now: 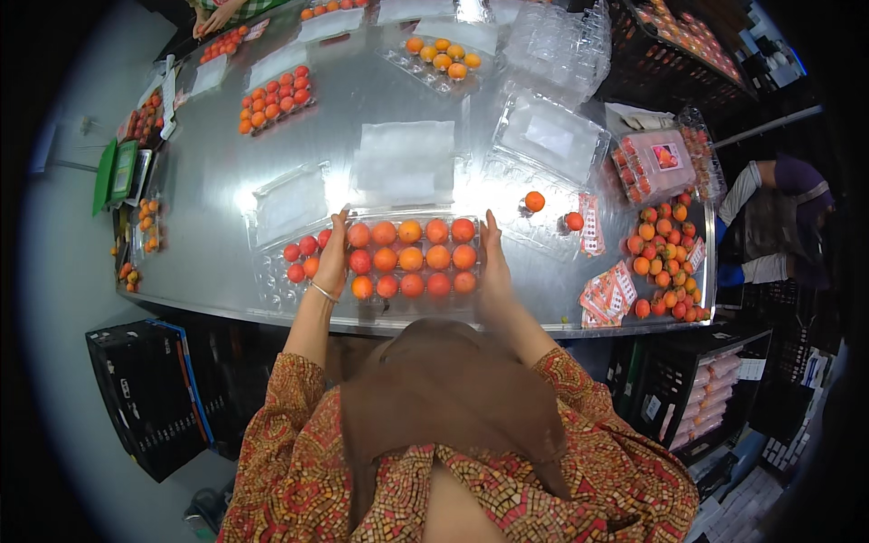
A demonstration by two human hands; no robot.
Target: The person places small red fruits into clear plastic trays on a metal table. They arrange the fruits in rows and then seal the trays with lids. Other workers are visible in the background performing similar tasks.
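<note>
In front of me a clear plastic clamshell tray (pixel 411 258) holds three rows of round orange-red fruits that look like tomatoes. My left hand (pixel 331 256) presses against the tray's left end, and my right hand (pixel 495 261) lies along its right end, so the tray sits between both palms. The tray's raised lid (pixel 405 163), with a white pad inside, leans away from me. Just left of my left hand, a second clear tray (pixel 275 285) is partly filled with red fruits; my hand hides some of them. Its lid (pixel 292 203) also stands back.
Loose fruits (pixel 665 258) and printed cards (pixel 606 296) lie at the right. Another tray (pixel 536 210) holds two fruits. Filled trays (pixel 275 100) and stacked empty clamshells (pixel 557 47) stand farther back. A black crate (pixel 679 61) is at the far right. Other people work at the table's edges.
</note>
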